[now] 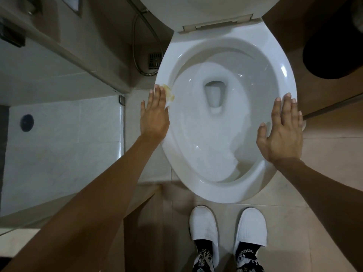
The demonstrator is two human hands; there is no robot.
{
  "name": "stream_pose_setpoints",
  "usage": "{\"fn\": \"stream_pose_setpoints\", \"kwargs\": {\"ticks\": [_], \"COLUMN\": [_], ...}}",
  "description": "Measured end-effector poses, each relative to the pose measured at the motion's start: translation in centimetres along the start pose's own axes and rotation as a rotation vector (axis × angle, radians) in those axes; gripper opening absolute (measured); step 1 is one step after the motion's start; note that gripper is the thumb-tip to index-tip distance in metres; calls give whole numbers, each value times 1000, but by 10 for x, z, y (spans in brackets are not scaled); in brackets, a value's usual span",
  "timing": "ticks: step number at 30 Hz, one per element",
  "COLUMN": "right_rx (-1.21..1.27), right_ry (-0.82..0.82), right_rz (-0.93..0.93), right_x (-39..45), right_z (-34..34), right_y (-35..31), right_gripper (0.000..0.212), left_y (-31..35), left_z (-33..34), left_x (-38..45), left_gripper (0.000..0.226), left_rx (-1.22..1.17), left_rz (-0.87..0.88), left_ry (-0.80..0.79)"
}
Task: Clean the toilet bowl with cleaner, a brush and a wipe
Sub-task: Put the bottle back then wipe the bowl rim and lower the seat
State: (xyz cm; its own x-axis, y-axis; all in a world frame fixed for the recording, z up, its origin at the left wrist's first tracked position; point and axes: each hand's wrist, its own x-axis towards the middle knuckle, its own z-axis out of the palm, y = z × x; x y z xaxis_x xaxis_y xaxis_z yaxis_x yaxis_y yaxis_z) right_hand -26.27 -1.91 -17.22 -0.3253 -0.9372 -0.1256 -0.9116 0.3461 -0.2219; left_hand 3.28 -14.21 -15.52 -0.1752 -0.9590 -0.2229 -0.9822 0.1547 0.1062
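A white toilet bowl (216,185) fills the middle of the head view, its lid raised at the top. My left hand (155,116) lies flat with straight fingers on the bowl's left rim, pressing a white wipe (169,95) that shows a yellowish stain at its edge; most of the wipe is hidden under the palm. My right hand (280,132) rests flat and spread on the right rim, holding nothing. Water sits at the bottom of the bowl. No brush or cleaner bottle is in view.
A glass shower partition (121,118) and white shower floor lie to the left. A metal hose (137,55) and a floor drain (155,60) sit behind the bowl's left side. A dark bin (334,52) stands at the right. My white slippers (227,230) stand on the beige tiles.
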Motion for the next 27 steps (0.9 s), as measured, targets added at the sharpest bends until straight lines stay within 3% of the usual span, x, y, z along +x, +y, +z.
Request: {"fn": "stream_pose_setpoints", "kwargs": {"ticks": [5, 11, 19, 27], "right_rx": [-42, -127, -100, -93], "right_ry": [-92, -288, -348, -364], "right_rz": [-29, -42, -154, -182], "right_x": [-1, 8, 17, 29], "right_z": [-10, -45, -157, -288], "right_y": [-1, -4, -37, -69], "right_gripper": [76, 70, 63, 64], "left_y": [-4, 11, 35, 50], "left_z": [-19, -58, -143, -262], "left_x": [-20, -27, -51, -74], "left_gripper": [55, 55, 55, 54], "left_rx": [159, 161, 85, 77], "left_rz": [-6, -8, -65, -53], "left_ry": [11, -46, -126, -66]}}
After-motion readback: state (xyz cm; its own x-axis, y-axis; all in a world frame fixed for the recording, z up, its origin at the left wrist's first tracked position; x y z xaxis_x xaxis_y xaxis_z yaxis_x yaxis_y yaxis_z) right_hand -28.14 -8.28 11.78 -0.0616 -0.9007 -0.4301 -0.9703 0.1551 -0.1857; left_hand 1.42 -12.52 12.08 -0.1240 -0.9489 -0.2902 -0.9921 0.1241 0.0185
